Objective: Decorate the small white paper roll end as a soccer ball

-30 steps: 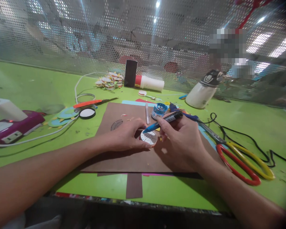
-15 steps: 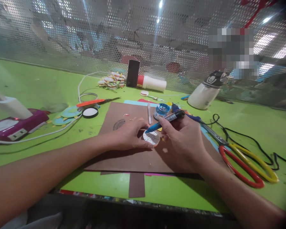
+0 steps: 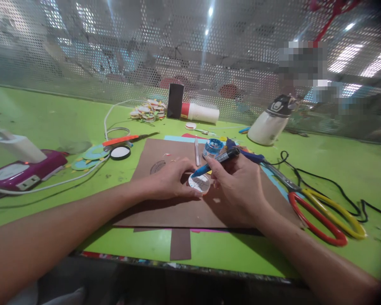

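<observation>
Between the thumb and fingers of my left hand (image 3: 173, 180) is a small round white disc (image 3: 200, 184) with thin dark lines on its face. My right hand (image 3: 239, 182) grips a blue marker (image 3: 220, 160) with a black end, slanted down to the left. Its tip meets the upper left part of the disc, though whether it touches is too fine to tell. Both hands are over a brown board (image 3: 165, 212). Just beyond them stand a small blue jar (image 3: 213, 147) and a slim pale stick (image 3: 197, 152).
Big scissors (image 3: 324, 220) with red and yellow handles lie at the right beside a black cord (image 3: 336, 186). An orange cutter (image 3: 120, 140), a black-rimmed round piece (image 3: 120, 152) and a purple power strip (image 3: 28, 169) are left. Behind stand a phone (image 3: 175, 101) and a white bottle (image 3: 268, 127).
The view has shifted slightly, so everything sits a little differently in the picture. Both hands keep their hold, and the marker tip stays at the disc's upper left.
</observation>
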The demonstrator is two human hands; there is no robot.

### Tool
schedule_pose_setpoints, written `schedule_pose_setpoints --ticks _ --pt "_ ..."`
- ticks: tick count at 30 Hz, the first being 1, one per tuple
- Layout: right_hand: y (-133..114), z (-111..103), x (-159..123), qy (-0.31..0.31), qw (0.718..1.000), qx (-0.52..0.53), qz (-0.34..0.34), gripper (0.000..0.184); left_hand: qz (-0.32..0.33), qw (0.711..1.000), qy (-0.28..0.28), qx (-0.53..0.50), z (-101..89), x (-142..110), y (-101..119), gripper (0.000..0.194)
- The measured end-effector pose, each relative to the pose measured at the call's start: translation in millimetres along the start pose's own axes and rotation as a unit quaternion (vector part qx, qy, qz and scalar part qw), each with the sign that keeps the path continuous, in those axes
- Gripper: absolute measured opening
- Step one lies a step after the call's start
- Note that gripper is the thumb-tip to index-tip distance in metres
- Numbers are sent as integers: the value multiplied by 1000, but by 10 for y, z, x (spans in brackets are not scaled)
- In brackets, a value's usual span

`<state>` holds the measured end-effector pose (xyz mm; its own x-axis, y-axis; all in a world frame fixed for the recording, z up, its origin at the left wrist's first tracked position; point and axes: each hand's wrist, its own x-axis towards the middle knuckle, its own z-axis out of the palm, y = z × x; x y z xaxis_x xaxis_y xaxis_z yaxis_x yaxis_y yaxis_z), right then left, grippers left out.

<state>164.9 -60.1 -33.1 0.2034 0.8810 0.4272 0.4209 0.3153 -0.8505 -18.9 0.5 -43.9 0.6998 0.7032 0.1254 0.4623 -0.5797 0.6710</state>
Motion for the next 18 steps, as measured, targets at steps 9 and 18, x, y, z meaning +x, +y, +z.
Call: schedule_pose_setpoints --ticks 9,18 --pt "-245 -126 30 88 994 -23 -53 30 -18 1000 -1 3 -10 -9 59 49" --pt "-162 -106 1 49 998 4 -40 16 -34 999 7 -5 8 -17 49 54"
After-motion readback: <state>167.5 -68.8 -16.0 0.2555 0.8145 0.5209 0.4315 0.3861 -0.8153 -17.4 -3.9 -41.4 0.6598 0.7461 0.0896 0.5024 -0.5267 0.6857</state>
